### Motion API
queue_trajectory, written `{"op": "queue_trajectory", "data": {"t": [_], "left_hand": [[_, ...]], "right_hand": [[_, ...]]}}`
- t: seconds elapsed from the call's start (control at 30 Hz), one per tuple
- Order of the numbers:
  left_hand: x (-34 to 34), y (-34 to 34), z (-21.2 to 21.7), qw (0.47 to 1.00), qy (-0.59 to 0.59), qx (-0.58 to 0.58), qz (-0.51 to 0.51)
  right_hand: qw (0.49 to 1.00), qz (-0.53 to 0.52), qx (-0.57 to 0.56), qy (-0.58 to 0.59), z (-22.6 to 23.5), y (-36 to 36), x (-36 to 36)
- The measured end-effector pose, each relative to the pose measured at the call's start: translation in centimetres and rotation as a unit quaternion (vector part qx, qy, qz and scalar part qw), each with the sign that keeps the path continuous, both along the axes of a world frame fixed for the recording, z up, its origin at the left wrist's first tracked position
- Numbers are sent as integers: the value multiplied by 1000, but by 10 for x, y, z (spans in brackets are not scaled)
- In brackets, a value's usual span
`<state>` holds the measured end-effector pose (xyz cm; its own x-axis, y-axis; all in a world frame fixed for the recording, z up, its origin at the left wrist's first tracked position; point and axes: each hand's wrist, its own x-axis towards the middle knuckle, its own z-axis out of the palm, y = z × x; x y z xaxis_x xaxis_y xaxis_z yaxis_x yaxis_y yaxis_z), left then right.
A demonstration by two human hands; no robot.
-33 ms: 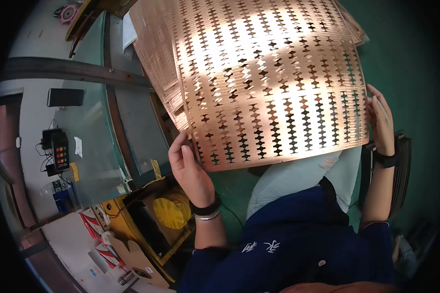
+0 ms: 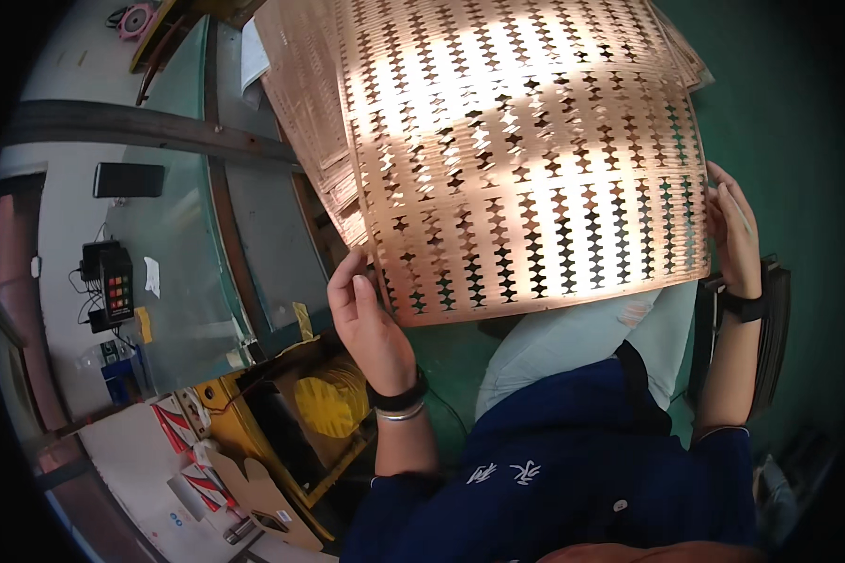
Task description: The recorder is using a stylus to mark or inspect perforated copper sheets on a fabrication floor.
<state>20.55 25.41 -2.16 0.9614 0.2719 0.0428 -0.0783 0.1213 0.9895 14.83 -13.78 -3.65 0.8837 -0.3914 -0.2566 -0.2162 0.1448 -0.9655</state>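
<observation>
- The step in hand looks like an inspection: a thin copper-coloured punched sheet point(image 2: 535, 159) is held up off the green surface point(image 2: 779, 122) and bowed toward the person, its rows of small diamond-shaped cut-outs catching the light.
- The left hand point(image 2: 371, 324) grips the sheet's lower left corner, thumb in front and fingers tucked behind the edge, closed on the metal.
- The right hand point(image 2: 734, 235) holds the sheet's right edge near the lower right corner, fingers curled round it from behind, closed on the same sheet.
- Behind and under the raised sheet, toward the far left part of the surface, lies a stack of similar punched sheets point(image 2: 300, 113); their edges fan out slightly.
- Off the left side, a cardboard box with a yellow roll point(image 2: 333, 399) sits low by the person's knee, and a small box with coloured buttons point(image 2: 115, 281) lies farther left.
- Judging by the grip, the next move calls for both hands to act together, keeping the thin sheet from kinking, whether it is turned over or laid flat on the stack; the sharp punched edges call for a light, even hold.
</observation>
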Motion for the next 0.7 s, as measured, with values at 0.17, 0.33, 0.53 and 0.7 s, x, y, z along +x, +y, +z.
{"op": "queue_trajectory", "data": {"t": [0.17,0.33,0.53,0.7], "left_hand": [[1,8,-1,997,50,-59,-4],[0,11,-2,996,43,-70,-18],[-1,17,5,985,74,-143,-66],[-18,-3,-7,938,157,-258,-172]], "right_hand": [[997,9,67,35,6,2,17],[998,-33,50,11,-17,4,27],[996,-69,31,-36,-32,-11,21],[994,-111,-3,-20,-28,-58,-16]]}}
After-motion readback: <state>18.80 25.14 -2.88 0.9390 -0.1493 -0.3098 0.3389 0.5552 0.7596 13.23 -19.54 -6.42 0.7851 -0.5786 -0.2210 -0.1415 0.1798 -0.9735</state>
